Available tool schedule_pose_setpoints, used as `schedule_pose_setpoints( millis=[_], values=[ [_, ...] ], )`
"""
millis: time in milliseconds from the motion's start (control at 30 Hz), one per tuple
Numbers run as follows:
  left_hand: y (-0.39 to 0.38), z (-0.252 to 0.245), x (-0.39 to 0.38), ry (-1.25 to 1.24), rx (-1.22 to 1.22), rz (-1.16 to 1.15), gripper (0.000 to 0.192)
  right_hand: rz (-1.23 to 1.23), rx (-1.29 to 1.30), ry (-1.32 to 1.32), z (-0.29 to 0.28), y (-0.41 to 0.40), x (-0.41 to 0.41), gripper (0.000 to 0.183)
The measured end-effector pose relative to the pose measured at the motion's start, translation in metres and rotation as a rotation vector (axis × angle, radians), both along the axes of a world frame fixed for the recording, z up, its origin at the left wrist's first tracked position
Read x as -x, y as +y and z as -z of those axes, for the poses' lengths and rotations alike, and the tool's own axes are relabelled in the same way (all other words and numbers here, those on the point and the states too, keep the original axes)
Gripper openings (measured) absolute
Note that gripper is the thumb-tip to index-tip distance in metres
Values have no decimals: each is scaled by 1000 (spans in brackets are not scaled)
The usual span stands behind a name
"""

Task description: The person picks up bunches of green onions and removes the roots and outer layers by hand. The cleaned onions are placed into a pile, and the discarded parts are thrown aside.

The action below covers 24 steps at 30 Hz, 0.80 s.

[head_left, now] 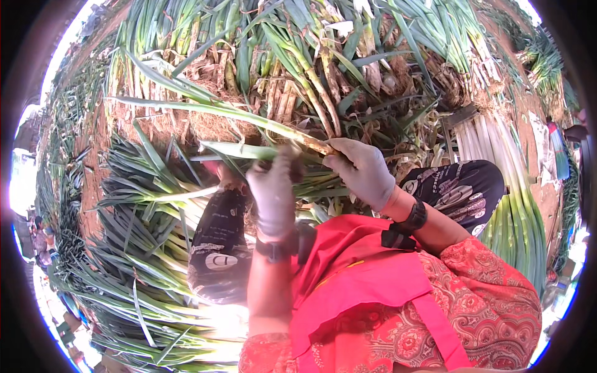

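Note:
A long green onion (261,120) stretches up and left from my right hand (364,170). That hand, in a whitish glove, pinches it near its brownish root end. My left hand (273,191), also gloved, is blurred, with its fingers bent just below the stalk. A broad green leaf (240,150) meets the left fingers; whether they grip it cannot be made out. Below both hands lie more green leaves (322,184), partly covered by the hands and the apron.
Bundles of untrimmed green onions (219,77) with dry roots stand in front. Stripped onions (154,279) are heaped on the left. A bundle with clean white stalks (499,154) lies by my right knee (459,196). My left knee (219,242) borders the left heap. Brown ground (543,140) shows at right.

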<state>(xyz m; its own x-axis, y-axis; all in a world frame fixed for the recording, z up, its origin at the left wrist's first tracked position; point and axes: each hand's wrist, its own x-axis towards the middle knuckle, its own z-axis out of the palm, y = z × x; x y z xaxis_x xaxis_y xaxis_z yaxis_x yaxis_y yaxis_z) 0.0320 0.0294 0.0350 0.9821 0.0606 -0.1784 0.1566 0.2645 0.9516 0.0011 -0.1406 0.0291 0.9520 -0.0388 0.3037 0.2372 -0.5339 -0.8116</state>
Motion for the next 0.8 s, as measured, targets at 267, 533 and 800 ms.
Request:
schedule_pose_setpoints(
  millis=[267,533,800],
  values=[
    [25,68,85,532,-157,381,29,-232,-420,469,-9,-17,-6,24],
    [36,-2,8,-80,257,-25,38,-537,-690,825,-7,-16,5,40],
    [26,-5,12,-43,347,-84,9,-229,-482,607,12,5,5,24]
  ],
)
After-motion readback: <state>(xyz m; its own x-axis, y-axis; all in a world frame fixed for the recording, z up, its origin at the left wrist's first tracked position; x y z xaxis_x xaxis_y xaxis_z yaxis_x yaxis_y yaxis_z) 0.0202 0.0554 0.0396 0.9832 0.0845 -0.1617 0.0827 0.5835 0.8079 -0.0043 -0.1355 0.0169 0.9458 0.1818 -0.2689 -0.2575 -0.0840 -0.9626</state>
